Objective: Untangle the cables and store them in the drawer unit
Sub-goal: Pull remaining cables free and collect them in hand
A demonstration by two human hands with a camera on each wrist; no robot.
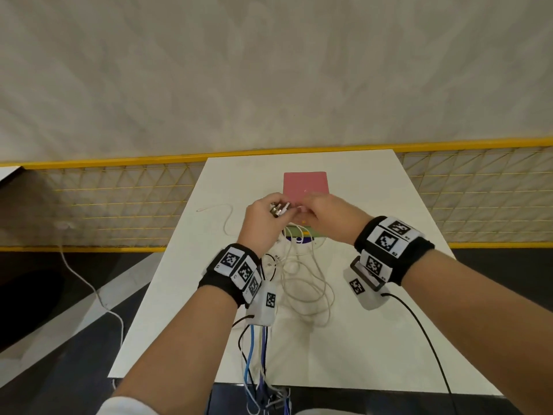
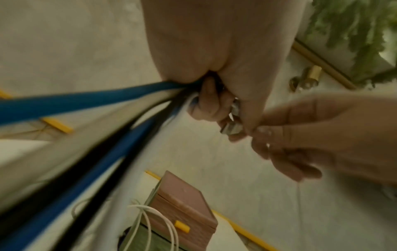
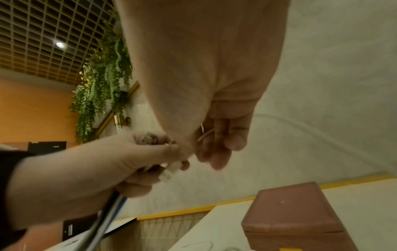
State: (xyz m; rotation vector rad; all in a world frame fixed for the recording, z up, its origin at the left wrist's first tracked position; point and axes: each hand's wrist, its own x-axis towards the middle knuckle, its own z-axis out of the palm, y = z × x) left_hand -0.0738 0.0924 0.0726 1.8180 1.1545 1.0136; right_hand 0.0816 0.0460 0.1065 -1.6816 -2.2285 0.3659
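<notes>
A: Progress?

B: Still sorting. Left hand (image 1: 263, 218) gripping a bunch of plugs (image 1: 279, 209), fingers curled round them. Cables (image 2: 64, 135) (blue, black, white) trailing from under that fist, down past the left wrist and over the near edge of the table (image 1: 389, 339).

A: Right hand?

B: Right hand (image 1: 324, 215) meeting the left at the fingertips, pinching a thin white cable (image 3: 205, 135) just beside the plugs. Looking like feeding one more end into the bunch, or pulling one out. Can't tell which.

A: Anything untangled?

B: Partly, probably. Ends gathered in the left fist, so getting sorted. White loops (image 1: 308, 283) lying slack below both hands, between the wrists, overlapping each other. One more white lead (image 1: 223, 212) lying alone, left of the left hand.

A: Drawer unit?

B: Pink drawer unit (image 1: 305, 185) sitting just beyond the hands, behind the fingertips. A green drawer (image 1: 299, 232) appearing pulled out under the hands, white strands crossing its front. Contents hidden, can't tell if anything stored.

A: Left to do?

B: Most of it, judging by this. Separating the bunch, coiling, putting away, closing.
</notes>
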